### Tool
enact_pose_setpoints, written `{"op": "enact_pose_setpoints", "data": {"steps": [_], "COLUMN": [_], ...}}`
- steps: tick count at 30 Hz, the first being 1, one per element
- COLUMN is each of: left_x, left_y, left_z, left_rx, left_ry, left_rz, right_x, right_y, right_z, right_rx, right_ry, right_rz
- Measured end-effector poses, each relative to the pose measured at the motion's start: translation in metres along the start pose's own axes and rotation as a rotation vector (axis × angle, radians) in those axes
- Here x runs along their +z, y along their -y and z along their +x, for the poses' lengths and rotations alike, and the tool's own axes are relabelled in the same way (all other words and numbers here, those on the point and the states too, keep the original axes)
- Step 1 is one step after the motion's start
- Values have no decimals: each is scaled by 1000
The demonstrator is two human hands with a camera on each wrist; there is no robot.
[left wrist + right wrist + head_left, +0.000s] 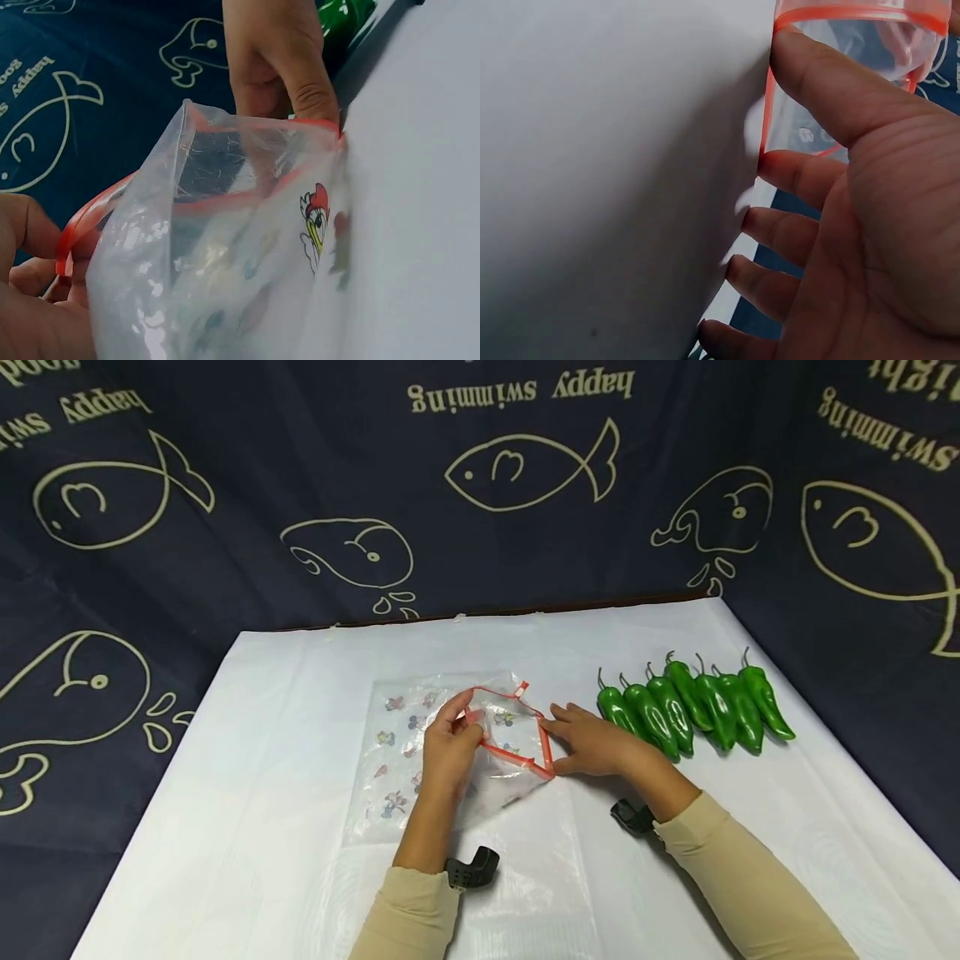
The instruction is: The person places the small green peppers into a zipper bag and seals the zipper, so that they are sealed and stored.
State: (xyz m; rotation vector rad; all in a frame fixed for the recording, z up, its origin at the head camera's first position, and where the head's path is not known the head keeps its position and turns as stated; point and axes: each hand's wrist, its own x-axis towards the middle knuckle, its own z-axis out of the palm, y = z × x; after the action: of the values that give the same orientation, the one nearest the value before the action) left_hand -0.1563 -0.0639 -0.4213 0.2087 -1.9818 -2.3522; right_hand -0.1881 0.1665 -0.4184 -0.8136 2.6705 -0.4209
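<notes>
A clear zip bag (378, 752) printed with small cartoon figures lies on the white table, its red-edged mouth spread apart. My left hand (448, 752) pinches the red edge on the left side of the mouth, lifting it off the table. On the opposite side, my right hand (596, 745) rests with its fingers spread. In the right wrist view its thumb (817, 71) and index fingertip touch the red rim (766, 112) against the table. The left wrist view shows the raised clear film (135, 285) between both hands.
Several green peppers (712, 710) with thin stems lie side by side to the right of my right hand. A dark curtain (525, 552) with fish and whale outlines hangs behind the white table (225, 827) and along its sides.
</notes>
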Motion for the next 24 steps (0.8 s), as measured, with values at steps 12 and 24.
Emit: {"op": "enact_pose_setpoints", "data": {"steps": [12,24], "left_x": [13,14], "left_y": [11,10], "left_z": [-6,-7], "left_rx": [126,129], "left_ry": [70,79], "left_rz": [254,189], "right_x": [-4,-42], "right_y": [0,-21], "right_z": [-4,-37], "right_rx": [-24,33], "right_ry": [-49,-280], "right_rz": [48,0]}}
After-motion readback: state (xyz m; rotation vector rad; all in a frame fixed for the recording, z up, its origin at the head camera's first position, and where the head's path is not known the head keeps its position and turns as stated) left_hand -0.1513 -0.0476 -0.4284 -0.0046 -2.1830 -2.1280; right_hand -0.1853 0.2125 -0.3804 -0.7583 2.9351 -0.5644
